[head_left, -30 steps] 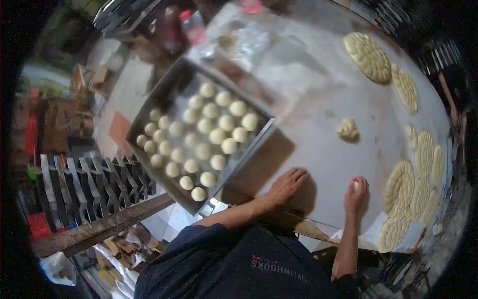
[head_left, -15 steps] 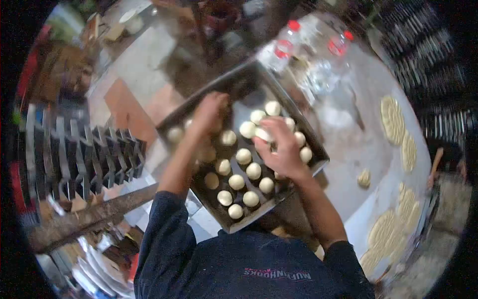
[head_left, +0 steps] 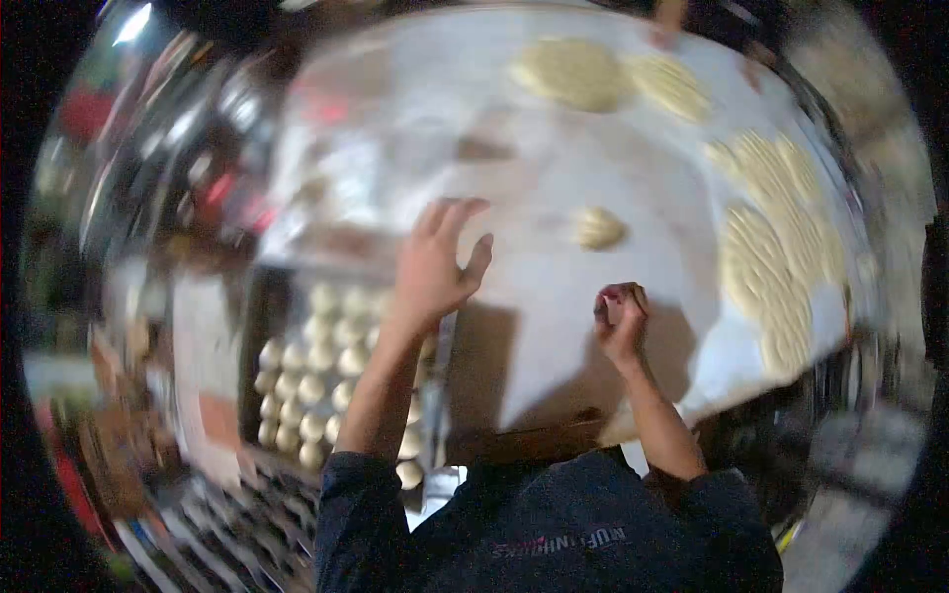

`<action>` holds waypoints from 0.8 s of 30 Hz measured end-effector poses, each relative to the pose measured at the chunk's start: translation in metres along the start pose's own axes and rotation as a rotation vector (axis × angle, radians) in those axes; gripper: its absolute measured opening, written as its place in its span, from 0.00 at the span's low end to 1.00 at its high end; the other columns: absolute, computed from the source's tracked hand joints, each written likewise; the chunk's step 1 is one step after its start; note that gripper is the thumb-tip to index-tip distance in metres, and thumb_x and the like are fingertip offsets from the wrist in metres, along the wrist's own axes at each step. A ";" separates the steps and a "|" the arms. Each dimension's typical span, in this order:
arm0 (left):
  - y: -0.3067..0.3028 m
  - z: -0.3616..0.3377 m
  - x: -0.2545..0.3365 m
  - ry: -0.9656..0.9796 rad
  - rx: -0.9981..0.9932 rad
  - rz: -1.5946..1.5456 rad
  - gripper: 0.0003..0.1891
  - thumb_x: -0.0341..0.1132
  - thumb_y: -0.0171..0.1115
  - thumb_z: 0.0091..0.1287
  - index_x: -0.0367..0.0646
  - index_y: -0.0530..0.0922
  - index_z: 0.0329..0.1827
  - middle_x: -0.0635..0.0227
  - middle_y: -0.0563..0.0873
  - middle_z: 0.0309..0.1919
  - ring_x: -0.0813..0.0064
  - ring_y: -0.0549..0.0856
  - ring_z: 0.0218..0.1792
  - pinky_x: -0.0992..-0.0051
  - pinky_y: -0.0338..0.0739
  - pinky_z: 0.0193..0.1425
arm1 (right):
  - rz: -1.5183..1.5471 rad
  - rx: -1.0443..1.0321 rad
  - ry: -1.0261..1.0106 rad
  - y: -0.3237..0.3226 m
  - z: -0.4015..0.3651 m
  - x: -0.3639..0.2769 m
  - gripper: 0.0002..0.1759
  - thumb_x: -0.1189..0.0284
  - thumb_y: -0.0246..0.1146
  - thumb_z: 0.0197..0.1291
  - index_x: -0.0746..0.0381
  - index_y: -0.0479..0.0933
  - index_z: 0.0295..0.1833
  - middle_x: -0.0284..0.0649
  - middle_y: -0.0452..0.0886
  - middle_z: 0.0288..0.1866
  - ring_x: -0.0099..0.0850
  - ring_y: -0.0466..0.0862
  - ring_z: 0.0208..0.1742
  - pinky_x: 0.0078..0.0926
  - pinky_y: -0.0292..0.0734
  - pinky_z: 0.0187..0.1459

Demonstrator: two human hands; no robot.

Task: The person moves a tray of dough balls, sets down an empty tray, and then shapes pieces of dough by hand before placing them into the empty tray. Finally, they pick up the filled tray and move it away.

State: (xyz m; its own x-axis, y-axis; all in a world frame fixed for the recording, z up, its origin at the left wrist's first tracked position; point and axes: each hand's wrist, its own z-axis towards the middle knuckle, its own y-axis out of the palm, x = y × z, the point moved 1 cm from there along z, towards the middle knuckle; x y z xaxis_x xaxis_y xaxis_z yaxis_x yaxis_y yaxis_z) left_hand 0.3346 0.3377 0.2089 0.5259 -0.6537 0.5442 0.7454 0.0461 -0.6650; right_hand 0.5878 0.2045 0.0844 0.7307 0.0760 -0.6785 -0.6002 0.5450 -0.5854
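Observation:
My left hand [head_left: 435, 262] is over the table just right of the tray, its fingers spread and nothing in them. My right hand [head_left: 623, 321] hangs over the table further right, its fingers curled round; whether it holds anything is too blurred to tell. Beyond my right hand a small lump of dough [head_left: 599, 228] lies on the pale table [head_left: 554, 336]. The dark tray [head_left: 447, 376], at the left, carries several round white dough balls [head_left: 351, 361], part of them hidden behind my left forearm.
Large flat scored dough pieces [head_left: 766, 277] lie along the table's right side, with more dough [head_left: 573, 74] at the far edge. Another person's hand [head_left: 667, 25] shows at the top. Blurred metal racks [head_left: 237, 534] stand at lower left.
The view has swung to the right, so the tray now appears at the left. Both my hands have left the tray and are over the table. My left hand has opened.

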 end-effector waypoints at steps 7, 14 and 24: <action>0.391 0.135 0.085 0.117 -0.541 -0.375 0.25 0.36 0.69 0.59 0.41 0.73 0.59 0.60 0.83 0.46 0.66 0.84 0.46 0.68 0.78 0.52 | -0.241 0.115 0.150 -0.203 -0.035 0.208 0.06 0.74 0.63 0.51 0.62 0.72 0.33 0.43 0.74 0.29 0.44 0.75 0.34 0.41 0.67 0.41; 0.569 0.353 0.166 -0.281 -0.516 -0.355 0.53 0.37 0.77 0.53 0.44 0.48 0.76 0.51 0.70 0.65 0.61 0.74 0.62 0.63 0.76 0.61 | -0.266 0.218 0.319 -0.266 -0.014 0.245 0.07 0.79 0.63 0.49 0.60 0.72 0.34 0.39 0.74 0.29 0.41 0.76 0.35 0.41 0.67 0.41; 0.528 0.277 0.151 -0.048 -0.665 0.109 0.14 0.44 0.57 0.66 0.44 0.82 0.44 0.58 0.86 0.38 0.56 0.84 0.40 0.59 0.79 0.44 | -0.203 0.315 0.364 -0.270 -0.011 0.255 0.12 0.75 0.65 0.46 0.57 0.73 0.38 0.39 0.76 0.33 0.42 0.77 0.38 0.44 0.67 0.45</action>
State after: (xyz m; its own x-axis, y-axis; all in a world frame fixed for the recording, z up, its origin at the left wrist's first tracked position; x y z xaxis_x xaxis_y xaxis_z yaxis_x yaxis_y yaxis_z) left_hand 0.9212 0.4727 0.0810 0.6124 -0.6369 0.4683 0.2847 -0.3750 -0.8823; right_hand 0.9328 0.0674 0.0643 0.6284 -0.3220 -0.7081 -0.2900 0.7477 -0.5973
